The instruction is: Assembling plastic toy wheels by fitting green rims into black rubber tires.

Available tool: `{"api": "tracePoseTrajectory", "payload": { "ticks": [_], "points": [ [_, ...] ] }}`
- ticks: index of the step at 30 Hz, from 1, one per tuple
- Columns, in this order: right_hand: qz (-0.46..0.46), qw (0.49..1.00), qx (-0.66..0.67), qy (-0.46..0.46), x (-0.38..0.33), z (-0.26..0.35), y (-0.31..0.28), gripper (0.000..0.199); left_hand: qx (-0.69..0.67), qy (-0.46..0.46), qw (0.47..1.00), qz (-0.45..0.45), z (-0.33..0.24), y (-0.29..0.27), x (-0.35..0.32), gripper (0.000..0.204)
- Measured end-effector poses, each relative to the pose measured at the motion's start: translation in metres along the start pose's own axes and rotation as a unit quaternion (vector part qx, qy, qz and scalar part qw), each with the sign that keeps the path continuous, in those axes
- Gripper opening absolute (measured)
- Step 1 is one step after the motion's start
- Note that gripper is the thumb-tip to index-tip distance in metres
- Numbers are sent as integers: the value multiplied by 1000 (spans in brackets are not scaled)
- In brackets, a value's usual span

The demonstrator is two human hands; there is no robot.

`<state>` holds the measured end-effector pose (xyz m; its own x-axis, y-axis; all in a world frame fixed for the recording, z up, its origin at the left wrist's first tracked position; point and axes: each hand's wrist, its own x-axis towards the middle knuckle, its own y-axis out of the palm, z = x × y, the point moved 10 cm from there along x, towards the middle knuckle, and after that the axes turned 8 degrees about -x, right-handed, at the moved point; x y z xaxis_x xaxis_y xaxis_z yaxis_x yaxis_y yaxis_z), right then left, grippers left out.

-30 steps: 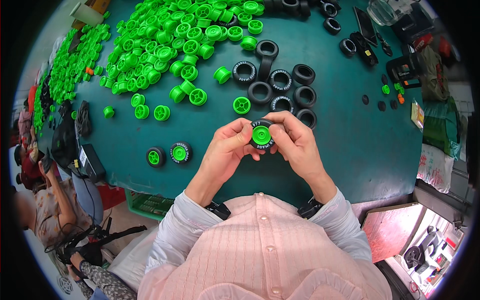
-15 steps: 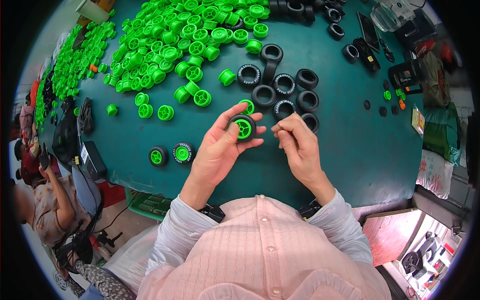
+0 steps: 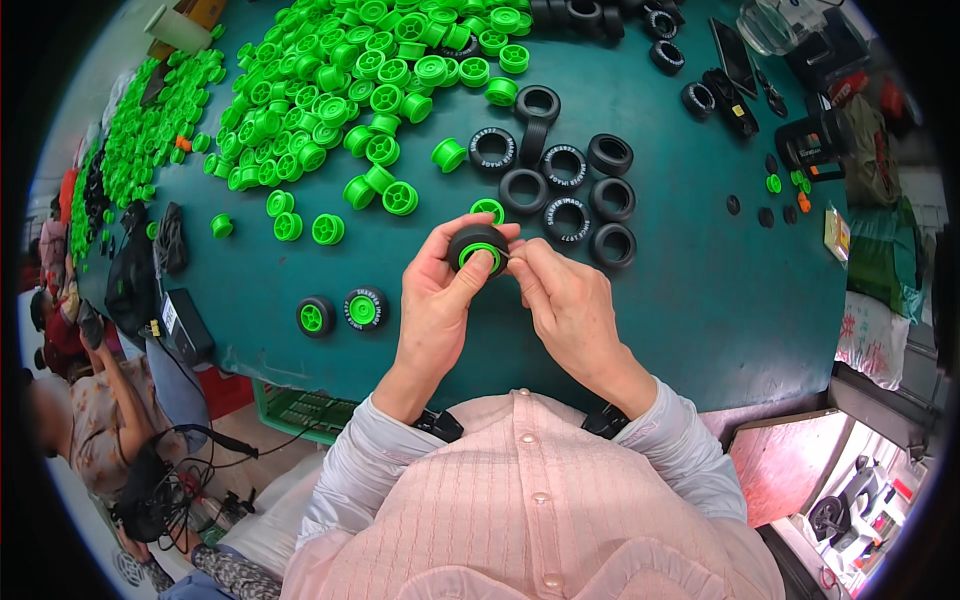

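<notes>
My left hand (image 3: 437, 285) is closed around a small toy wheel (image 3: 474, 241), a black tyre on a green rim, with the thumb pressed on the rim's face. My right hand (image 3: 572, 300) is pinched at the wheel's right edge; what lies between its fingertips is too small to make out. Just beyond the wheel, a loose green rim (image 3: 487, 209) is partly hidden by my left fingers. Several loose black tyres (image 3: 567, 219) lie beyond my right hand. Left of my left hand, two fitted wheels rest on the table, one tilted (image 3: 315, 317) and one flat (image 3: 365, 308).
A large heap of green rims (image 3: 330, 90) covers the far left of the green table (image 3: 700, 310). More tyres (image 3: 580, 14) sit at the far edge. A phone (image 3: 733, 55) and a black box (image 3: 188, 322) lie toward the sides. Another person's arm (image 3: 125, 400) shows at left.
My right hand has moved left to meet the wheel's edge. My left hand has tilted the wheel, and its thumb now presses on the rim.
</notes>
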<state>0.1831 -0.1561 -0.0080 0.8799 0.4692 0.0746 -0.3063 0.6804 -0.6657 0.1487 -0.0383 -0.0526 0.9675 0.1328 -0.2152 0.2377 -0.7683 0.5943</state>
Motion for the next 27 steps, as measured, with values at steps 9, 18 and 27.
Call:
{"api": "tracePoseTrajectory", "payload": {
  "ticks": [9,18,27],
  "points": [
    [-33,988,-134,-67,-2,22,-12,8,67,52,996,14,-8,3,-3,38],
    [-30,985,-161,-45,-1,20,-10,4,182,121,976,-15,-16,14,-11,34],
    [-82,981,-160,-80,0,22,-8,9,267,152,951,-31,-21,13,-9,34]
  ]
}}
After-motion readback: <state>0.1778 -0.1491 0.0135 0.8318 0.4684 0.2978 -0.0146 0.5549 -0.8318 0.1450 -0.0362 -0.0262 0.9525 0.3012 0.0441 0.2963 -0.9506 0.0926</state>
